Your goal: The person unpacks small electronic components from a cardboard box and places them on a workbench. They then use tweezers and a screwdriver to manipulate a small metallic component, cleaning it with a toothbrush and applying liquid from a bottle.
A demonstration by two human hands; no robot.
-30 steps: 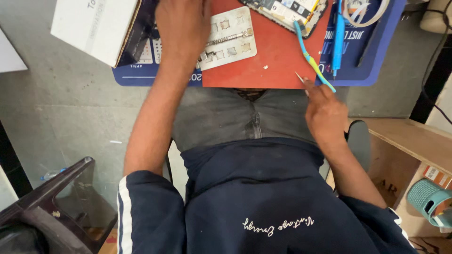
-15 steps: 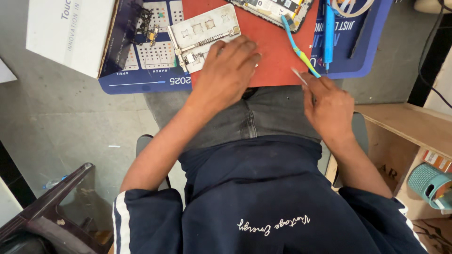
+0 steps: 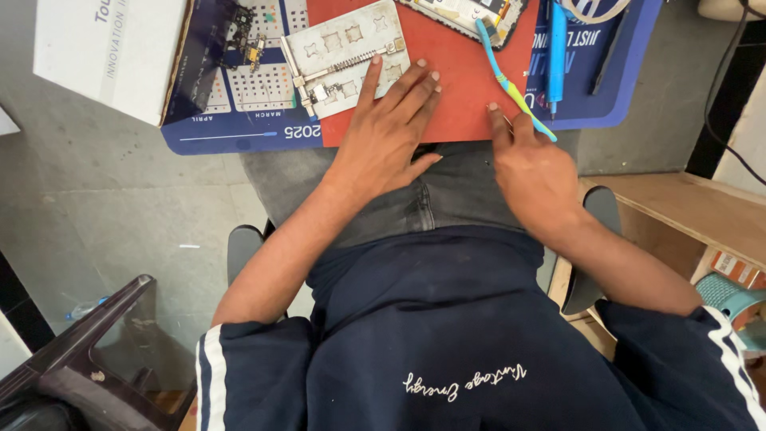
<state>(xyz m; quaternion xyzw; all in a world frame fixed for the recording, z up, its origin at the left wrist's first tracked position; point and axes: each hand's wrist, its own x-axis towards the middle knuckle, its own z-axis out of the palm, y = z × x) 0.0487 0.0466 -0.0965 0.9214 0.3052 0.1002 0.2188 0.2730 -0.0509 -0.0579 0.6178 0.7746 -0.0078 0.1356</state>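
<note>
**Hands at the near edge of a red mat**

The left hand (image 3: 391, 132) lies flat on the red mat (image 3: 455, 88), fingers spread apart, fingertips touching a white metal plate (image 3: 347, 56). The right hand (image 3: 533, 172) rests at the mat's near edge, fingers together, pinching tweezers (image 3: 507, 121), just beside a toothbrush (image 3: 511, 80). A white box (image 3: 108, 52) stands at far left.

Your left hand (image 3: 391, 136) lies on a matt red mat (image 3: 455, 88) that looks smooth, like rubber. The pale stencil plate (image 3: 347, 56) beside your fingers (image 3: 399, 84) looks like thin dull metal. The toothbrush (image 3: 511, 80) near your right hand (image 3: 535, 172) is glossy plastic. The white box (image 3: 104, 52) is matt cardboard.
</note>
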